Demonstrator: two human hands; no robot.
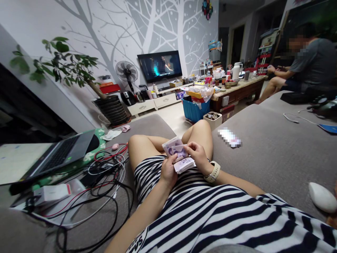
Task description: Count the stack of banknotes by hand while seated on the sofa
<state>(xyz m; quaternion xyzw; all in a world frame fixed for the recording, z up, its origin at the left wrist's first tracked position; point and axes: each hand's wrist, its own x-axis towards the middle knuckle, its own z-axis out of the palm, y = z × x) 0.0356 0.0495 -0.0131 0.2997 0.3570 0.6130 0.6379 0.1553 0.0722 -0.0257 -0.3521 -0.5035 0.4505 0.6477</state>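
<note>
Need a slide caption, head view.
Left hand holds banknotes while right hand pinches one at its edge; cables and an open laptop lie to the left.

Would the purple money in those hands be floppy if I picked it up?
The banknotes look like thin paper, so each would probably bend easily. Their edges are uneven, so the bunch might slide apart if the left hand let go.

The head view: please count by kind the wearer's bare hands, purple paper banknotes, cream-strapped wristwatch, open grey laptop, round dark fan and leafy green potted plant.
Left hand and right hand: 2
Wristwatch: 1
Laptop: 1
Fan: 1
Potted plant: 1
Total: 6; the banknotes overlap too much to count.
</note>
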